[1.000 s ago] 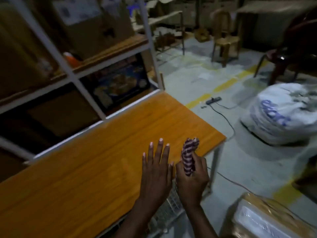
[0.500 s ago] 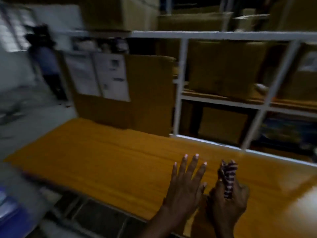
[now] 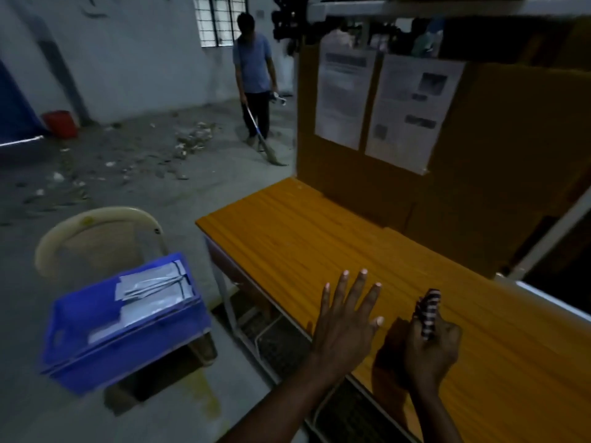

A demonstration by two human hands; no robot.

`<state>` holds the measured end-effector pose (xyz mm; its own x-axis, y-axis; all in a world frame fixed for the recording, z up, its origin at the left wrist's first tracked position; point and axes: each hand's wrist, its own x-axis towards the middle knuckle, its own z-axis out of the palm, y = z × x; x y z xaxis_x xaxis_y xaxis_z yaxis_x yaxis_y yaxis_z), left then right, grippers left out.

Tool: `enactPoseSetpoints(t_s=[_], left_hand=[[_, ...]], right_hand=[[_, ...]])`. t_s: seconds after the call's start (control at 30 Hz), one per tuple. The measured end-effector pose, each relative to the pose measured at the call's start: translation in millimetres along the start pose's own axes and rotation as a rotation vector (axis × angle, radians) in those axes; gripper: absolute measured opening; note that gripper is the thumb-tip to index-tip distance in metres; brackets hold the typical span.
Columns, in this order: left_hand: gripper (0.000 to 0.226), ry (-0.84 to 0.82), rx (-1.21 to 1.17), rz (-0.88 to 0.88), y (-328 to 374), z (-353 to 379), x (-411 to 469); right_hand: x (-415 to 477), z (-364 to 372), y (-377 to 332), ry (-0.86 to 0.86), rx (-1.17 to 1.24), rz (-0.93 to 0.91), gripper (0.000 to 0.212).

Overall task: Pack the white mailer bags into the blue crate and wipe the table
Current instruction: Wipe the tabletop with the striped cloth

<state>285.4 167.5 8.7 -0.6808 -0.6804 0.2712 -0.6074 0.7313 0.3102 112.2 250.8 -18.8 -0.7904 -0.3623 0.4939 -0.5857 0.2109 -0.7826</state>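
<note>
Swinging left since the earlier frame, the view now takes in the table's (image 3: 319, 251) left end and, beyond it, the blue crate (image 3: 128, 356) on a chair (image 3: 96, 231), white mailer bags (image 3: 153, 292) inside. Wiping seems to be what remains. At the near edge the left hand (image 3: 347, 321) is spread flat and the right hand (image 3: 431, 350), just beside it, grips a bunched striped cloth (image 3: 428, 311). From the cloth, the tabletop's long axis runs toward the far-left corner.

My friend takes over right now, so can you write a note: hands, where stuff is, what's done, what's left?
Left hand: open, fingers spread over the table.
Right hand: grips the striped cloth.
White mailer bags lie in the blue crate, on a chair beside the table.
Done: packing, it seems; no bags show on the table.
Left: wiping the table.
</note>
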Motion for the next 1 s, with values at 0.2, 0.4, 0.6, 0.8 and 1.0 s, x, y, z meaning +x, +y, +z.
enactPoseSetpoints(t_s=[0.2, 0.4, 0.6, 0.8, 1.0], left_hand=[[0.062, -0.026, 0.079, -0.116, -99, 6, 39], [0.060, -0.075, 0.120, -0.169, -195, 2, 98], [0.059, -0.081, 0.148, -0.213, -278, -4, 127], [0.059, -0.141, 0.140, -0.196, -365, -8, 146], [0.059, -0.232, 0.143, -0.174, -456, -1, 166]], right_hand=[[-9, 118, -42, -0.181, 0.032, 0.126, 0.008], [8, 221, -90, -0.258, 0.159, 0.184, 0.017], [7, 309, -100, -0.357, 0.131, 0.175, 0.016], [-18, 389, -104, -0.476, 0.097, 0.190, 0.013], [-47, 463, -125, -0.580, -0.067, 0.194, 0.033]])
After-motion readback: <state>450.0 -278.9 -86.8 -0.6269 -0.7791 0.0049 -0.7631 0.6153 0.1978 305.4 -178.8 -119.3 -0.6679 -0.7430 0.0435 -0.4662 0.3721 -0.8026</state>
